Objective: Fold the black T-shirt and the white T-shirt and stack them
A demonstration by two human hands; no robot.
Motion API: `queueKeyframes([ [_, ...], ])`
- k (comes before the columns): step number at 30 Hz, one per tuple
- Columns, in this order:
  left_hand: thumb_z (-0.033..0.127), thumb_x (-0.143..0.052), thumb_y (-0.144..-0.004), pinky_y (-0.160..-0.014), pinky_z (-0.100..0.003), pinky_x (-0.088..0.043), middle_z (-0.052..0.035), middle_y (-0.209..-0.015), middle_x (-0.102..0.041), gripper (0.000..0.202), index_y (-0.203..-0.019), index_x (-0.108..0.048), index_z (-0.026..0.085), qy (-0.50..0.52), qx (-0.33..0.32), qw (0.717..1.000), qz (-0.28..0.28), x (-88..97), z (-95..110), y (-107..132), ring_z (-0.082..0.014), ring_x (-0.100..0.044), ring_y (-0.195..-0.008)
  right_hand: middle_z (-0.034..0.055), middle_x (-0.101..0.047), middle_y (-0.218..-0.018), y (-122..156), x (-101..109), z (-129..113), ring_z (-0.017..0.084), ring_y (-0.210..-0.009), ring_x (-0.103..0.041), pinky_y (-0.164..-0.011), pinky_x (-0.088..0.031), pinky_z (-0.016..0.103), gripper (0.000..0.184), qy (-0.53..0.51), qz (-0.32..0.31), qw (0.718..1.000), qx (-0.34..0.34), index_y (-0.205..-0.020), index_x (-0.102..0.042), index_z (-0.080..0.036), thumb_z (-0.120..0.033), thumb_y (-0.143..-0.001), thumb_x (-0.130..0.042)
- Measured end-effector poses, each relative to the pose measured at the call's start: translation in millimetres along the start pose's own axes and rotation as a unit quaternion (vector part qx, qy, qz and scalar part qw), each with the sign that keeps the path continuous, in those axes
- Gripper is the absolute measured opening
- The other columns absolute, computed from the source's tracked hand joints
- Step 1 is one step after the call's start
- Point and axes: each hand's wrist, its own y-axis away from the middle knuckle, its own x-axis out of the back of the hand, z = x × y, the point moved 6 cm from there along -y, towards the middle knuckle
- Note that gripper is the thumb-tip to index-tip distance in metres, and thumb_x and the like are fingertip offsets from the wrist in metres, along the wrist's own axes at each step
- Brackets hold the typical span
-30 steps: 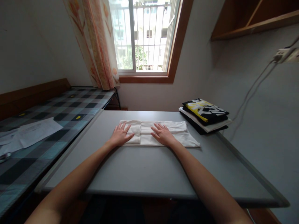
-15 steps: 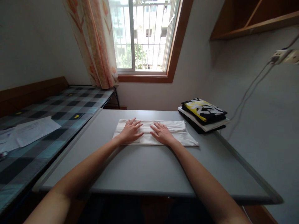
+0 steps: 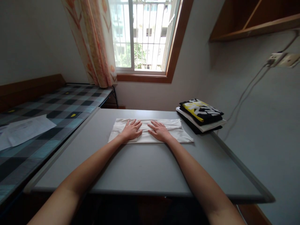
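Grip-wise nothing is pinched: the left hand [image 3: 131,131] and the right hand [image 3: 159,131] both lie flat with fingers spread, palms down on the white cloth [image 3: 179,133], side by side just above the middle of the frame

That cloth sits on the grey surface [image 3: 145,168] as a long narrow band running left to right, and layered edges show along its top, so it looks like it's been folded lengthwise already. Going by the shape, the lengthwise part is done and the ends aren't brought in yet. The right end also flares out a bit instead of lying square

Right of centre, near the far corner of the surface, there's a stack of folded clothes [image 3: 200,114] with a black, yellow and white one on top, well apart from the hands. A bed [image 3: 58,106] with a checked cover fills the left of the frame, with a sheet of paper [image 3: 23,129] on it
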Motion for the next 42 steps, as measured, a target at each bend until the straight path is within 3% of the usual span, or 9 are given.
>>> queueKeyframes([
  [5,0.046,-0.037,-0.095,-0.117,-0.055,-0.01,-0.0053,-0.156,-0.033,0.055,-0.146,-0.039,0.026,-0.007,0.001,1.0,0.012,1.3,1,2,-0.0276,-0.022,-0.145,0.0061,-0.032,-0.156,-2,1,0,0.026,-0.142,-0.029,-0.115,-0.022,0.044,0.056,-0.018,0.015,1.0,0.007,-0.144,-0.045,-0.028,-0.054,-0.097,-0.033],
  [9,0.042,-0.039,-0.095,-0.118,-0.051,-0.016,-0.0047,-0.153,-0.038,0.05,-0.141,-0.046,0.025,0.001,0.008,0.999,0.045,8.5,3,8,-0.0267,-0.025,-0.144,0.0081,-0.052,-0.142,4,14,6,0.022,-0.129,-0.046,-0.108,-0.033,0.036,0.05,-0.069,0.1,0.992,-0.024,-0.135,-0.055,-0.022,-0.046,-0.099,-0.031],
  [12,0.034,-0.034,-0.097,-0.118,-0.048,-0.02,-0.0041,-0.148,-0.045,0.044,-0.136,-0.052,0.025,0.012,0.001,0.997,0.075,14.0,6,12,-0.0235,-0.029,-0.142,0.0118,-0.061,-0.127,16,31,33,0.026,-0.117,-0.054,-0.101,-0.039,0.038,0.045,-0.06,0.166,0.974,-0.142,-0.125,-0.061,-0.019,-0.043,-0.097,-0.036],
  [15,0.033,-0.029,-0.099,-0.117,-0.048,-0.023,-0.0036,-0.146,-0.048,0.044,-0.134,-0.054,0.025,0.018,0.022,0.996,0.08,13.5,3,11,-0.0227,-0.032,-0.141,0.0169,-0.061,-0.12,39,48,73,0.03,-0.11,-0.057,-0.094,-0.043,0.042,0.044,-0.023,0.189,0.933,-0.305,-0.119,-0.063,-0.016,-0.043,-0.094,-0.039],
  [18,0.034,-0.029,-0.099,-0.116,-0.05,-0.022,-0.0057,-0.152,-0.039,0.047,-0.14,-0.048,0.023,0.012,0.057,0.994,0.091,11.0,-2,10,-0.0261,-0.03,-0.142,0.022,-0.059,-0.121,63,57,109,0.036,-0.111,-0.057,-0.091,-0.044,0.048,0.052,-0.002,0.162,0.889,-0.429,-0.122,-0.061,-0.012,-0.049,-0.092,-0.041],
  [21,0.036,-0.032,-0.096,-0.117,-0.055,-0.016,-0.0087,-0.155,-0.034,0.053,-0.146,-0.039,0.02,0.007,0.086,0.994,0.071,5.1,-7,9,-0.0299,-0.026,-0.143,0.0274,-0.059,-0.122,77,56,131,0.04,-0.112,-0.058,-0.091,-0.044,0.053,0.063,-0.022,0.093,0.866,-0.491,-0.123,-0.061,-0.007,-0.056,-0.088,-0.043],
  [26,0.038,-0.032,-0.096,-0.116,-0.058,-0.012,-0.0091,-0.155,-0.033,0.054,-0.147,-0.036,0.021,0.005,0.091,0.995,0.045,-0.2,-10,8,-0.0304,-0.025,-0.144,0.0304,-0.062,-0.119,81,50,141,0.041,-0.108,-0.061,-0.086,-0.049,0.049,0.066,-0.068,0.044,0.862,-0.5,-0.112,-0.069,-0.007,-0.062,-0.081,-0.051],
  [34,0.039,-0.032,-0.097,-0.115,-0.059,-0.015,-0.008,-0.154,-0.036,0.048,-0.14,-0.047,0.025,-0.005,0.081,0.996,0.045,-0.6,-9,8,-0.0314,-0.027,-0.143,0.0154,-0.073,-0.083,72,29,163,0.029,-0.085,-0.069,-0.07,-0.05,0.031,0.036,-0.187,0.081,0.886,-0.416,-0.082,-0.074,-0.01,-0.044,-0.072,-0.069],
  [42,0.04,-0.034,-0.096,-0.115,-0.058,-0.017,-0.0071,-0.153,-0.038,0.046,-0.138,-0.05,0.028,-0.004,0.083,0.995,0.054,-1.7,-11,8,-0.031,-0.028,-0.143,0.0167,-0.069,-0.108,64,35,159,0.025,-0.093,-0.065,-0.074,-0.046,0.027,0.043,-0.131,0.089,0.897,-0.412,-0.109,-0.064,-0.01,-0.043,-0.081,-0.062],
])
